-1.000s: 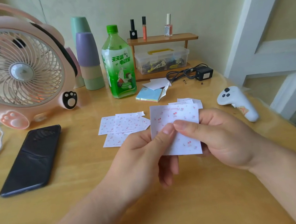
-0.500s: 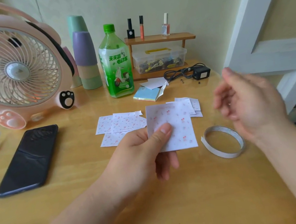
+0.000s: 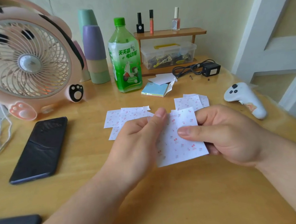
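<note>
A pink fan (image 3: 22, 60), black phone (image 3: 39, 150), green bottle (image 3: 125, 58), loose printed sheets (image 3: 123, 116) and white controller (image 3: 245, 99) lie beyond the hands. Over the table (image 3: 174, 202), the left hand (image 3: 136, 147) pinches the cherry-print paper (image 3: 181, 145) at its left edge, and the right hand (image 3: 231, 134) clasps its right side.

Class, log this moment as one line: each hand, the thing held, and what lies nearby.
left hand: pinches paper sheet | right hand: pinches same sheet | nearby on table: paper pieces, phone, bottle
</note>
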A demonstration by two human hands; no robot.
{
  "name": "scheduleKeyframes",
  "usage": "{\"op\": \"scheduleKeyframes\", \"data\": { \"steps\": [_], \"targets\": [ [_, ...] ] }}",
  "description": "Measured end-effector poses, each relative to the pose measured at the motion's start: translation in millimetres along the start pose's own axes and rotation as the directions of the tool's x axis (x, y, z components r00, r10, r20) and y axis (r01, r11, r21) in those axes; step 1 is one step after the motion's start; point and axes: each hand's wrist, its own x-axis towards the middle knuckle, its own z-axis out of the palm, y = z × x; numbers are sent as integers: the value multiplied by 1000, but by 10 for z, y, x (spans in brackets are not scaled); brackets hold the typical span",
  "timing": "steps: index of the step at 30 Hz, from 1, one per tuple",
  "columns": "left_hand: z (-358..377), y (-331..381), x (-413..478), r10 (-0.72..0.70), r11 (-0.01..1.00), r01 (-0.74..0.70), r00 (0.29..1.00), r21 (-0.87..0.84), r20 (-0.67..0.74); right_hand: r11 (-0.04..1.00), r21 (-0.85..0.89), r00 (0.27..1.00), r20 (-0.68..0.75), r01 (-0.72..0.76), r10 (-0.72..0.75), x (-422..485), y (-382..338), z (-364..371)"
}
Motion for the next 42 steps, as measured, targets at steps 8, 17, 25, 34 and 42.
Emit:
{"op": "scheduleKeyframes", "data": {
  "steps": [8, 17, 25, 34, 42],
  "targets": [
    [44, 81, -31, 220, 973, -210, 968, 92, -118, 990, -128, 998, -34, 56, -61, 2, 18, -124],
    [45, 73, -19, 194, 970, -172, 973, 169, -121, 951, -300, 997, 15, 74, -72, -22, 35, -151],
    [-58, 113, 37, 158, 955, -47, 917, 294, -366, 887, -439, 963, -142, 145, -228, -58, -85, -86],
    [-26, 116, 35, -441, 862, 447, 894, -238, 82, 800, -526, 886, -170, 289, -431, -38, 35, -98],
    [-26, 31, 89, -385, 790, 380, 918, -482, 93, 940, -259, 960, -106, 225, -259, -81, -31, -219]
  ]
}}
